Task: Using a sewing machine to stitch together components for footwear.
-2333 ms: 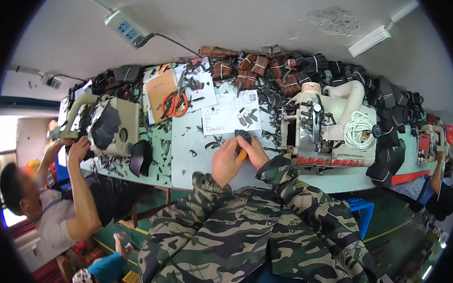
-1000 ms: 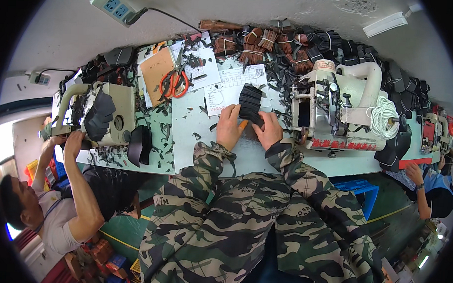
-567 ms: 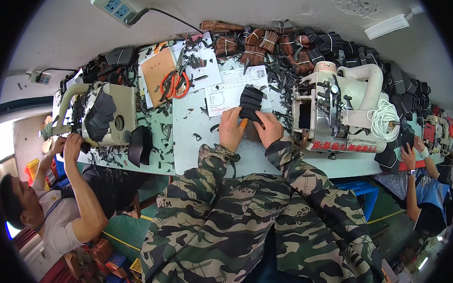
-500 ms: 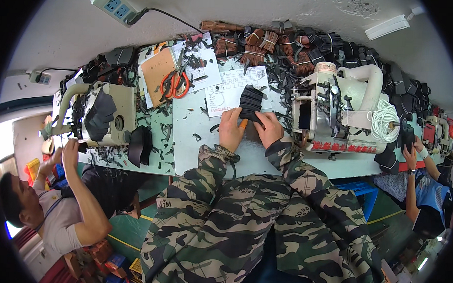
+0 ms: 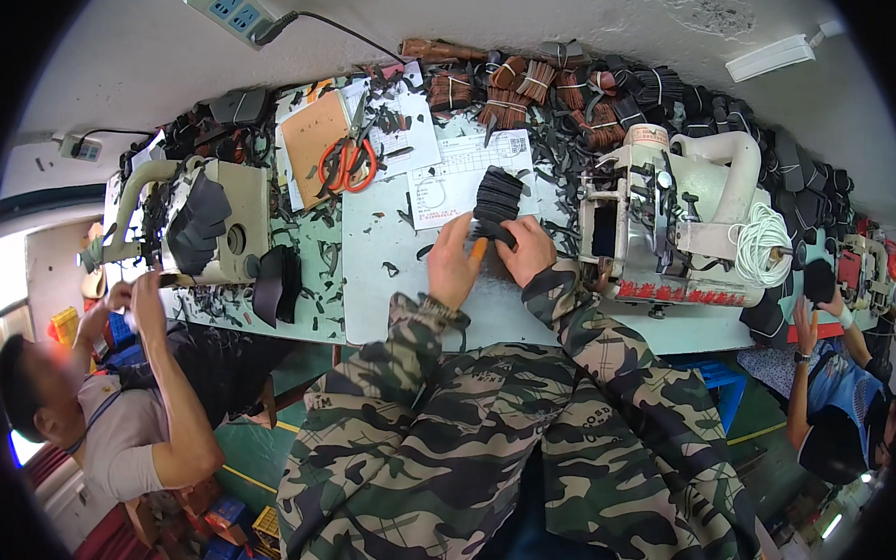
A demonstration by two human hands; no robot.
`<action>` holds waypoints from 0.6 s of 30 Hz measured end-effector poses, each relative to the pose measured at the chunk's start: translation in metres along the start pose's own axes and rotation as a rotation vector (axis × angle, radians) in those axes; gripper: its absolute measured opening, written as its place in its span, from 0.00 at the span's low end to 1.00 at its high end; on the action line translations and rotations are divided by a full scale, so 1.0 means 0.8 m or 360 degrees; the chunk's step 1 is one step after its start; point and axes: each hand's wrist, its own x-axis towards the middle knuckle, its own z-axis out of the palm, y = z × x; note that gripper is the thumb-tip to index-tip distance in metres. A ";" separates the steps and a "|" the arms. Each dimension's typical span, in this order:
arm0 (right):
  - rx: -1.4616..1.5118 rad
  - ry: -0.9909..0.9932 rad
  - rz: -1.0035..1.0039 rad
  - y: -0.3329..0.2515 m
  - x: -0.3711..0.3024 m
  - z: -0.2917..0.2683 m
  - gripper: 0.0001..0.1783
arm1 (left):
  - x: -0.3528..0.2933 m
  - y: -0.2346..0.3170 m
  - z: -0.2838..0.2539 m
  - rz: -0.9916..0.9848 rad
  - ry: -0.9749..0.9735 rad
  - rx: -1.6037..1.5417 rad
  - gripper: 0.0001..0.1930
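Observation:
A row of thin black pieces (image 5: 498, 191), likely leather or similar sheet, lies stacked and fanned on the white table in front of me. My left hand (image 5: 454, 264) is closed at its near end on the left, with an orange finger cover (image 5: 479, 249) on one digit. From the other side, my right hand (image 5: 528, 251) pinches the same near end, where the closest pieces tilt toward me. Under the far part of the stack lies a printed paper form (image 5: 452, 176). Both forearms wear camouflage sleeves.
Right of my hands stands a cream machine (image 5: 657, 218) with coiled white cord. Orange-handled scissors (image 5: 347, 166) rest on papers at left. Bundled strips (image 5: 503, 106) and black scraps line the back. Co-workers sit left (image 5: 138, 407) and right (image 5: 839, 392), the left one beside another machine (image 5: 218, 223).
My hands stay at the stack's near end, shifting slightly; the nearest pieces now tilt more. The left co-worker's hands have lowered; the right one holds up a black piece.

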 end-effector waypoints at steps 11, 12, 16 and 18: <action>0.0762 -0.0353 0.0222 -0.048 -0.026 -0.043 0.17 | -0.031 0.016 -0.019 -0.0994 -0.0185 -0.1366 0.05; 0.0877 -0.0526 0.0285 -0.048 -0.024 -0.049 0.16 | -0.033 0.014 -0.024 -0.0992 -0.0176 -0.1367 0.05; 0.1156 -0.0738 0.0589 -0.050 -0.017 -0.069 0.13 | -0.035 0.013 -0.036 -0.0979 -0.0342 -0.1578 0.05; 0.1140 -0.0754 0.0577 -0.052 -0.017 -0.071 0.13 | -0.036 0.011 -0.039 -0.0981 -0.0378 -0.1615 0.05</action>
